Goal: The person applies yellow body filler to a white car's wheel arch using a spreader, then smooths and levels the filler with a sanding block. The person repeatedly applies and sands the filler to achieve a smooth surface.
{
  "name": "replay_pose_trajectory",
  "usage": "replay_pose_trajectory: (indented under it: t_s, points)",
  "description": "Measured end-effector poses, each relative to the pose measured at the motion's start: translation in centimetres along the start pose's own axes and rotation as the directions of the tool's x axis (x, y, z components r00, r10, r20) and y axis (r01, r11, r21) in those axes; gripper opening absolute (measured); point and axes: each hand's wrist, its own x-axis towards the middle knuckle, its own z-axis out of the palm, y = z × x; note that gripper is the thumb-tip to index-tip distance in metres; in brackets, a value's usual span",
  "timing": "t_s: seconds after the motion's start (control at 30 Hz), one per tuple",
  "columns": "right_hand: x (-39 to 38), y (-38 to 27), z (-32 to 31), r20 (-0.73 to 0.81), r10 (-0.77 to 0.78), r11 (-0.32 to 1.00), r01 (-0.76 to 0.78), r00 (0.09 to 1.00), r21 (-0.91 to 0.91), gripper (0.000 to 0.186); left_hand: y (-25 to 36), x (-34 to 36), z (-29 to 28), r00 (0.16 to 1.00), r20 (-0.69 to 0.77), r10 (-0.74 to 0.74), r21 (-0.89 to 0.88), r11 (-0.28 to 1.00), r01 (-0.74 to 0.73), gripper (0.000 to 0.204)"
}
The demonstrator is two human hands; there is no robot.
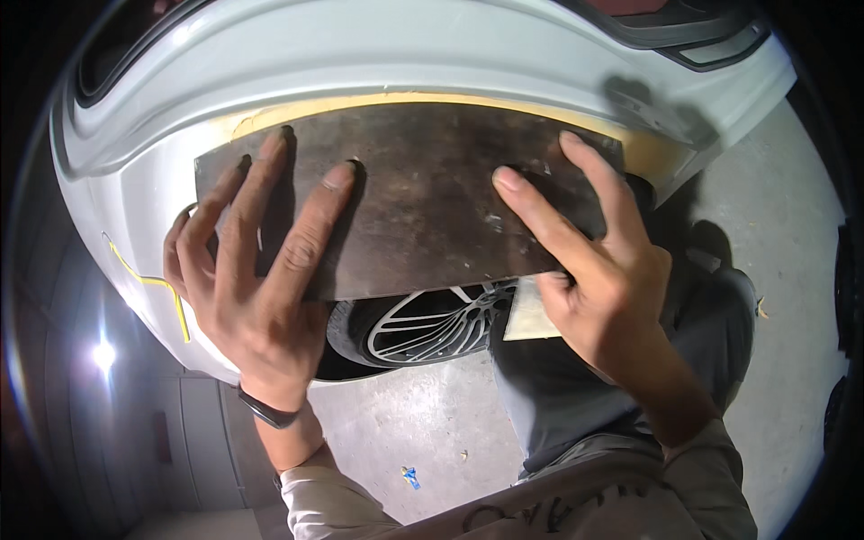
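Sleeves (328, 501) lead to left hand (250, 306) and right hand (616, 283), both splayed against a dark sheet (423, 211).

The wristband (267, 409) is black, the trousers (560, 396) grey.

Through the head feed I noted a pale grey floor (405, 418), smooth, scuffed. A crumpled blue-and-yellow scrap (410, 478) lay low; a tan fleck (763, 309) lay far right. Leftward I saw a dim, seamed grey wall (205, 432) and one white light (104, 355), glaring, streaked.
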Motion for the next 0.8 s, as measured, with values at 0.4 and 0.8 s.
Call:
replay_pose_trajectory:
  t_s: [0.4,0.8]
  points:
    - [-0.4,1.8,-0.9,0.152,-0.117,0.971,0.145,0.981,-0.188,0.07,7.0,-6.5,0.2,0.944,0.027,-0.329,0.01,0.944,0.329,0.04]
    - [-1.3,-0.5,-1.6,0.12,-0.009,0.996,0.019,0.993,-0.087,0.079,1.4,-2.2,-1.9,0.998,0.056,-0.019,0.022,1.0,0.018,0.054]
